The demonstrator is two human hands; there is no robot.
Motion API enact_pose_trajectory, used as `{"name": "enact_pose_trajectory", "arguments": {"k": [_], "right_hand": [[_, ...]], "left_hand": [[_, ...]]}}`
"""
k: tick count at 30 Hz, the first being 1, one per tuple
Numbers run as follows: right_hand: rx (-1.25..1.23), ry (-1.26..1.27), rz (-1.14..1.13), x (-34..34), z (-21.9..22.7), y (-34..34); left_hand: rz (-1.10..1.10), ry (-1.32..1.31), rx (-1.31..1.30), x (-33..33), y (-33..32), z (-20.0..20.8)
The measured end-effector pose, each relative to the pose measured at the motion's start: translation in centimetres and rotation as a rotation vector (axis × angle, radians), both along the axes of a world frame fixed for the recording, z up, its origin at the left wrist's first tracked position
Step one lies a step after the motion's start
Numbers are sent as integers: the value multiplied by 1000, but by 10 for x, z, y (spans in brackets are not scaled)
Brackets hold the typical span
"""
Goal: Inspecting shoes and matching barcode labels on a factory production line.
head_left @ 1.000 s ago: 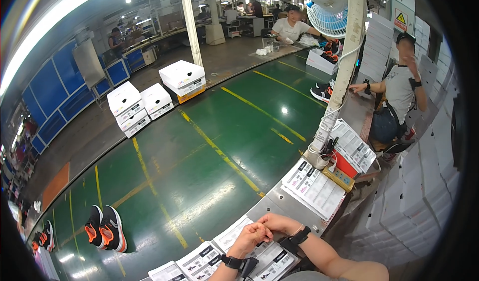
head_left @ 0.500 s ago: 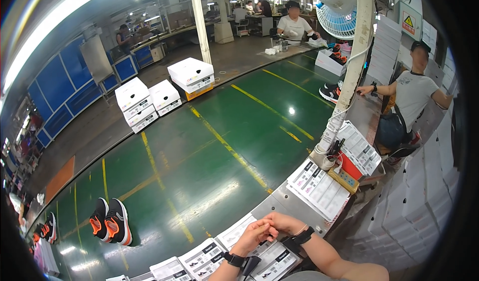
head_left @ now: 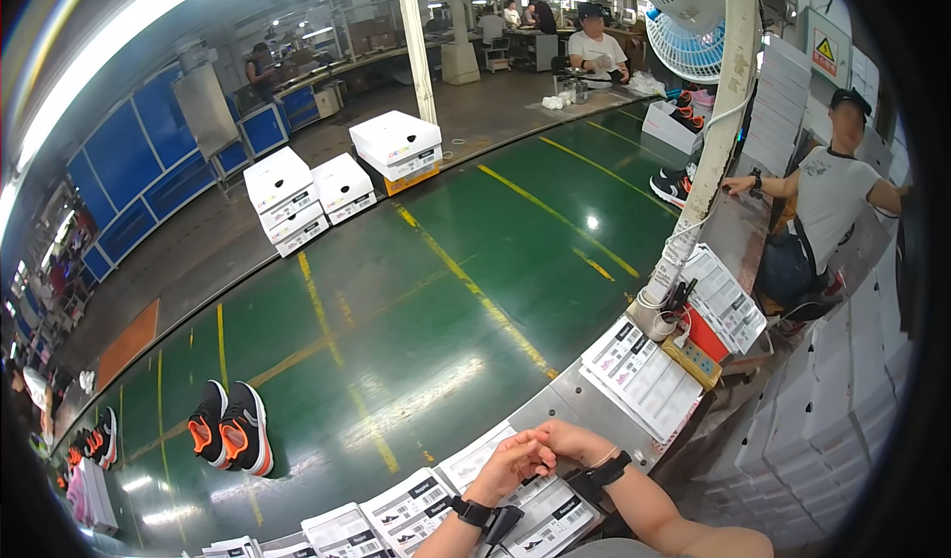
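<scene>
My left hand [head_left: 511,465] and my right hand [head_left: 567,443] meet in front of me, fingers curled in against each other. No object shows in either; part of the right fingers is covered by the left hand. Below them lie stacks of printed label sheets [head_left: 406,511] with shoe pictures, along the near edge of a green belt table [head_left: 396,310]. Black straps circle both wrists, and a small black device sits at the left one. To the left, a pair of black sneakers [head_left: 245,429] with orange lining and white soles stands on the belt, apart from my hands.
White shoe boxes [head_left: 285,196] stand along the far edge. More sneakers [head_left: 96,439] are at far left. On the right are a post [head_left: 708,162], a power strip [head_left: 692,361], more sheets [head_left: 642,380] and stacked cartons [head_left: 812,409]. A co-worker [head_left: 837,196] sits there; another person [head_left: 597,51] sits beyond the belt.
The whole view has shifted slightly, so the boxes and sneakers appear farther right. My hands stay together in nearly the same pose. The person beyond the belt has brought their hands closer in.
</scene>
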State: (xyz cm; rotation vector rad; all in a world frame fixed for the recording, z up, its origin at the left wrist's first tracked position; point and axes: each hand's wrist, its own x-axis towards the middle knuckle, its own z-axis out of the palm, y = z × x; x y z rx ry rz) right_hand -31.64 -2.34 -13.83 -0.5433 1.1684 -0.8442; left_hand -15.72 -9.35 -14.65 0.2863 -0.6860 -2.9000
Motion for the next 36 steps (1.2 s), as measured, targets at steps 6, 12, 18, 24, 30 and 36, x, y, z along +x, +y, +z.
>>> {"name": "enact_pose_trajectory", "arguments": {"k": [6, 12, 18, 24, 30, 36], "right_hand": [[-11, -60, -8, -1, -5, 1], [9, -18, -24, 0, -1, 1], [19, -5, -23, 2, 5, 0], [-4, -37, -21, 1, -2, 2], [-21, 20, -3, 0, -7, 2], [-12, 3, -12, 1, -3, 1]], "left_hand": [[3, 9, 8, -1, 0, -2], [4, 23, 8, -2, 0, -3], [16, 18, 8, -2, 1, -3], [20, 9, 2, -3, 1, -5], [6, -20, -18, -3, 0, -1], [11, -16, -24, -3, 0, 0]]}}
